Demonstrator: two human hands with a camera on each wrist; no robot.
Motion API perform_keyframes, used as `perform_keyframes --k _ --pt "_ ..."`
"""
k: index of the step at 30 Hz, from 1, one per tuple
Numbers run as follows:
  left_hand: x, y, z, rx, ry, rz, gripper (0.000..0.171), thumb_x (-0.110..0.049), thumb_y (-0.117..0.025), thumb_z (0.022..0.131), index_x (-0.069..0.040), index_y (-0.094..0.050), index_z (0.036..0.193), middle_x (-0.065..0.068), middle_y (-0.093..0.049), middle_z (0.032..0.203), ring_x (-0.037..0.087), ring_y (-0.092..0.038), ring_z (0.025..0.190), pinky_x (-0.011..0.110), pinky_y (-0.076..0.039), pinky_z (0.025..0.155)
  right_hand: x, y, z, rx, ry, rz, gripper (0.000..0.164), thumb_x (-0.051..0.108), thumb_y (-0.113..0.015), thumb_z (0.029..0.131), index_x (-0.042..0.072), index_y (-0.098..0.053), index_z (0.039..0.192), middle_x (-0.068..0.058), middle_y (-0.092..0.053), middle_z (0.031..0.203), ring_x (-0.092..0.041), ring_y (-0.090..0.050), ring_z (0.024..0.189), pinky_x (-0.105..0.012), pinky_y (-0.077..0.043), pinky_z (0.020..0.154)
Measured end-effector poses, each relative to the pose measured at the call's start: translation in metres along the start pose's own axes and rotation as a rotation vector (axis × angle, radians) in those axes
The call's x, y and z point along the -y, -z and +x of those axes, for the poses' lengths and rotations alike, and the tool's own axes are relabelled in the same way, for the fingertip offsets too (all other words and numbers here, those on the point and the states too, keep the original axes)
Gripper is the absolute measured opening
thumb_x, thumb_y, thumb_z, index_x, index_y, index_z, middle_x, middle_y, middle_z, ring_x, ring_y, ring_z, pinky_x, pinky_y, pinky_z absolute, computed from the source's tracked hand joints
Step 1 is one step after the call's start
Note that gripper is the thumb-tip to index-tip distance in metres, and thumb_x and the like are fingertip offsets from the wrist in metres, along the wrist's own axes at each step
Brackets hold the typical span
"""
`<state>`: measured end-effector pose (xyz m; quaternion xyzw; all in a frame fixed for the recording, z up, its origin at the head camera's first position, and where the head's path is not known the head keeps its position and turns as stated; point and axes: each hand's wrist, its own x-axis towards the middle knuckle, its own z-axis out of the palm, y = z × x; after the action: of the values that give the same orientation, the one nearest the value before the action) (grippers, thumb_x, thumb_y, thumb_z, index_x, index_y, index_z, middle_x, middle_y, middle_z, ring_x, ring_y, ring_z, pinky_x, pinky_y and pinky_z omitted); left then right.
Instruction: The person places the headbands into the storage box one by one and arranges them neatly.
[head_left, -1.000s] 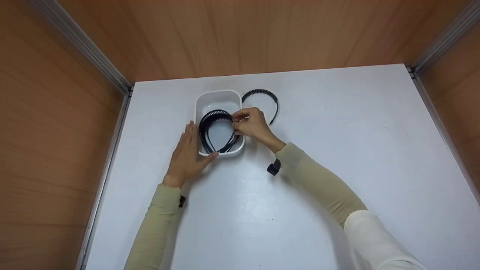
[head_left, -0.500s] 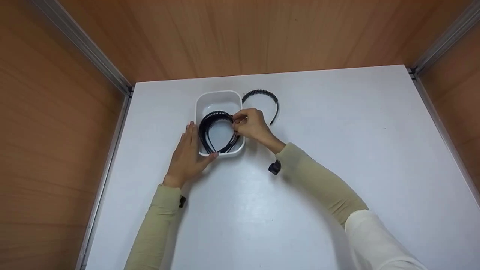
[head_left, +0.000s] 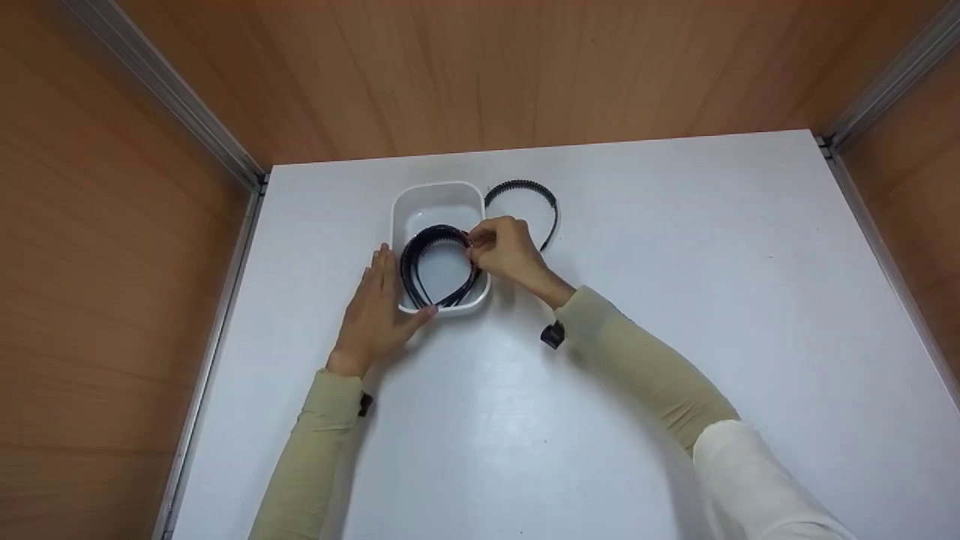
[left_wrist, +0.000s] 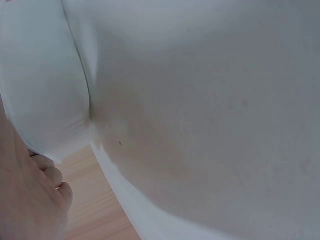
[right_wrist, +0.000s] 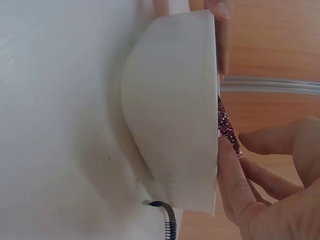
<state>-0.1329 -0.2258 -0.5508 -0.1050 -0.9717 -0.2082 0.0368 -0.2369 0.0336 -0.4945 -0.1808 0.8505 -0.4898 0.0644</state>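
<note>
A white plastic container (head_left: 416, 210) stands near the back of the table, with several dark toothed headbands (head_left: 409, 270) stacked inside its front part. My left hand (head_left: 369, 319) rests along the container's left side, fingers straight and thumb at the front rim. Over the right rim, my right hand (head_left: 510, 251) pinches a headband at the stack's right side. In the right wrist view that headband (right_wrist: 227, 127) shows a glittery, pinkish-purple surface above the rim. Most of it is hidden by the container wall.
Another black toothed headband (head_left: 523, 184) lies on the white table (head_left: 675, 247) just right of the container. Wooden panels (head_left: 510, 75) with metal corner rails (head_left: 165, 82) enclose the back and sides.
The right hand keeps its grip at the stack's right side and has shifted very slightly right. The stacked headbands have tilted or settled a little, so their upper teeth show less. The left hand stays put.
</note>
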Motion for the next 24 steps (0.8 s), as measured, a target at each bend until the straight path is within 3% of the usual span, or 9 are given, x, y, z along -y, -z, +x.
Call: perform_keyframes --k 9,24 --pt "0.0 0.0 0.0 0.015 0.008 0.013 0.119 -0.076 -0.057 0.098 0.003 -0.004 0.169 0.02 -0.002 0.18 0.032 -0.003 0.168 0.044 -0.009 0.138 -0.003 0.008 0.0 -0.012 -0.008 -0.007 0.021 0.008 -0.075 0.092 -0.003 -0.081 0.109 -0.015 -0.081 0.099 -0.027 -0.078 0.09 -0.036 -0.065 0.084" --pt "-0.004 0.002 0.0 0.022 0.002 0.02 0.119 -0.073 -0.059 0.098 0.006 -0.004 0.168 0.023 -0.003 0.179 0.033 -0.003 0.168 0.045 -0.009 0.138 -0.008 0.031 0.012 -0.043 0.024 -0.037 0.021 0.006 -0.073 0.092 -0.004 -0.081 0.109 -0.017 -0.08 0.099 -0.028 -0.077 0.091 -0.035 -0.064 0.083"
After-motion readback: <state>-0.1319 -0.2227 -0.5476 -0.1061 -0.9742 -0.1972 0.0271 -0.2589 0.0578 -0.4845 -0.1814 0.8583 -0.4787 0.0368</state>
